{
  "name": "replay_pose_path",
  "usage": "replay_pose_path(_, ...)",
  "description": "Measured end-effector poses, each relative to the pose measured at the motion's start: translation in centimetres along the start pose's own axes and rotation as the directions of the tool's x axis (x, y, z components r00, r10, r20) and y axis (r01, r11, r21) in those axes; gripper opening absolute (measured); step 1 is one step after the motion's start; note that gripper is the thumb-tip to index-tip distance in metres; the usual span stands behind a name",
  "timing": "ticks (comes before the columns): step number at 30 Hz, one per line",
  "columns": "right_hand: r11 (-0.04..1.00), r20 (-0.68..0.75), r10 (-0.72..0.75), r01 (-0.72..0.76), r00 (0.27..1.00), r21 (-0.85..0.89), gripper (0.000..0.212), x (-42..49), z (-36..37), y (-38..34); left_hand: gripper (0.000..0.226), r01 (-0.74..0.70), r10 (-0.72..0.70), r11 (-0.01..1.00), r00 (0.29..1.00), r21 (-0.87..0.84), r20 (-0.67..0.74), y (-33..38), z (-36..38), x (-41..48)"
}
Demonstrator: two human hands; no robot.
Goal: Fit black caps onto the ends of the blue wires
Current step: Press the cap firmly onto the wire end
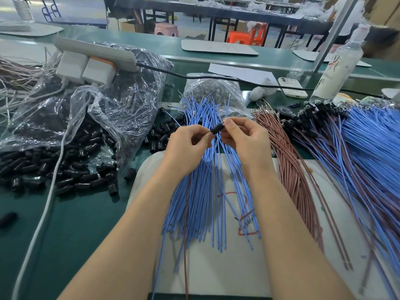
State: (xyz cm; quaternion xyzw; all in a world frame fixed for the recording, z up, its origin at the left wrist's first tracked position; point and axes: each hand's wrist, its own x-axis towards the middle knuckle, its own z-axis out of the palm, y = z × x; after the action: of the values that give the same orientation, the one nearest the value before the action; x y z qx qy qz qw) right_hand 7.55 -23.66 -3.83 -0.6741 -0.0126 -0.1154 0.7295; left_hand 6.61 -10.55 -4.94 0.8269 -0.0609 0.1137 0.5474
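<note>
Black cap point(217, 128) sits pinched in the grip of the left hand point(190, 144); the right hand point(246, 139) pinches a blue wire end point(223, 122) (metal tip showing). Align both, then push straight in.

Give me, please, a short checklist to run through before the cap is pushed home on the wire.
1. Black cap pinched in the left hand: ok.
2. Right hand pinching at the cap's other end: ok.
3. Wire end lined up with, or already inside, the cap: cannot tell, the fingers hide it.
4. Uncapped blue wires lying on the white mat below the hands: ok.
5. Loose black caps in view on the green table to the left: ok.
</note>
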Motion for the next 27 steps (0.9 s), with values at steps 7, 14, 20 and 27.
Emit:
replay_pose_path(7,0.996,-0.019,0.037,-0.036,0.999,0.086,0.013,0.1,0.24,0.12,0.017,0.007,-0.007,1.0,1.0,-0.023,-0.003,-0.01,0.27,-0.01)
replay_pose_path(14,0.999,0.014,0.02,-0.02,1.0,0.036,0.01,0.11,0.18,-0.03,0.017,0.011,-0.011,0.999,1.0,-0.043,0.006,0.06,0.1,0.01)
replay_pose_path(20,0.996,0.025,-0.041,0.043,0.999,-0.077,0.01,0.16,-0.11,0.03,0.014,0.03,-0.03,0.998,1.0,-0.05,0.004,0.02,0.06,0.02)
replay_pose_path(27,0.994,0.022,-0.037,0.039,0.999,-0.104,0.016,0.18,-0.21,0.28,0.009,0.008,-0.008,1.0,1.0,-0.022,-0.001,-0.1,0.07,0.01)
